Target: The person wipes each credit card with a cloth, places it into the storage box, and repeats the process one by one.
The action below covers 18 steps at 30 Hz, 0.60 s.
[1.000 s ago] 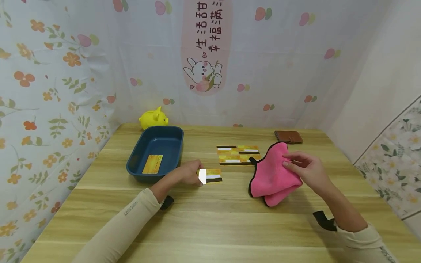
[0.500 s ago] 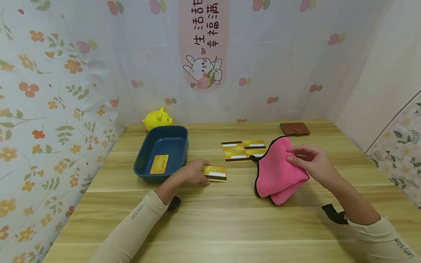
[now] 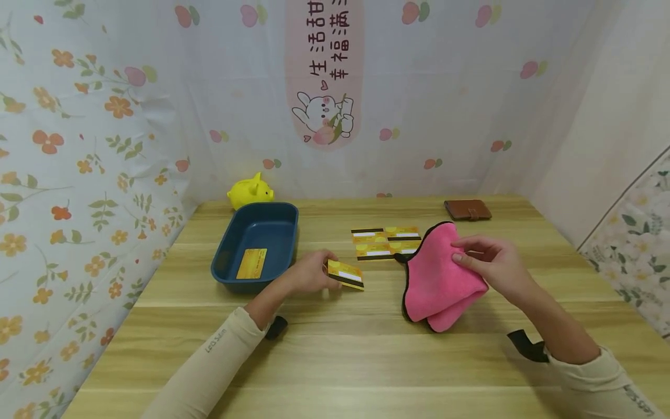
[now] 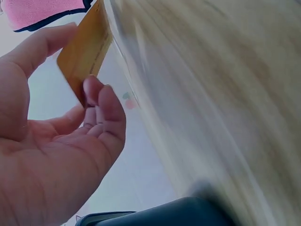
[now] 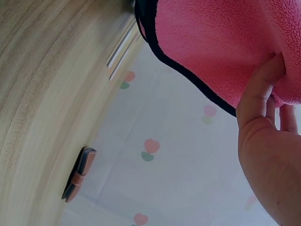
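Note:
My left hand (image 3: 312, 272) pinches a gold bank card (image 3: 348, 275) by its left end, just right of the blue tray. The card tilts over the table, its striped back up in the head view. In the left wrist view, thumb and fingers grip the card (image 4: 87, 49) at its edges. My right hand (image 3: 493, 265) pinches a pink cloth (image 3: 437, 279) with black edging near its upper right, and the cloth hangs down in folds. Behind the cloth, several gold cards (image 3: 373, 244) lie in two rows, partly hidden by it.
The blue tray (image 3: 222, 272) stands at the left with one gold card (image 3: 252, 263) inside. Behind it is a yellow piggy bank (image 3: 249, 192). A brown wallet (image 3: 467, 210) lies at the back right, near the printed curtain (image 3: 235, 87).
The card in my left hand lay flat on the table and is now lifted and tilted. My right hand keeps its hold on the cloth. The head view has shifted slightly.

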Available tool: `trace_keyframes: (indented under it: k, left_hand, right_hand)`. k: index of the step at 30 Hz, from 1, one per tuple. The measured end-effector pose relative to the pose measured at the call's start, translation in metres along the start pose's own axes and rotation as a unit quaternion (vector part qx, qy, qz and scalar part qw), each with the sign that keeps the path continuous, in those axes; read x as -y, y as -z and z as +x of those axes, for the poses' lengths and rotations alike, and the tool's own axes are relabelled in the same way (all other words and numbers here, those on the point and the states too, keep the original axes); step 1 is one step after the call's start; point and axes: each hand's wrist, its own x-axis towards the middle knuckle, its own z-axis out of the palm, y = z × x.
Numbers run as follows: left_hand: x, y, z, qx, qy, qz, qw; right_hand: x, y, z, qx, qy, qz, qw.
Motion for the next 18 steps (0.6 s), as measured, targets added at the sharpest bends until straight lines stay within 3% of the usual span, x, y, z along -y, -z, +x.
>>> trace_keyframes:
  k: [10, 18]
  left_hand:
    - [-0.001, 0.0021, -0.0019, -0.041, -0.023, -0.065, 0.9968]
    - [-0.0056, 0.0024, -0.0028, -0.035, -0.064, -0.125, 0.9895]
  right_hand:
    - [0.0043, -0.0042, 0.0003, 0.003, 0.002, -0.01, 0.9999]
    - [0.0056, -0.0083, 0.0008, 0.006, -0.005, -0.004, 1.0]
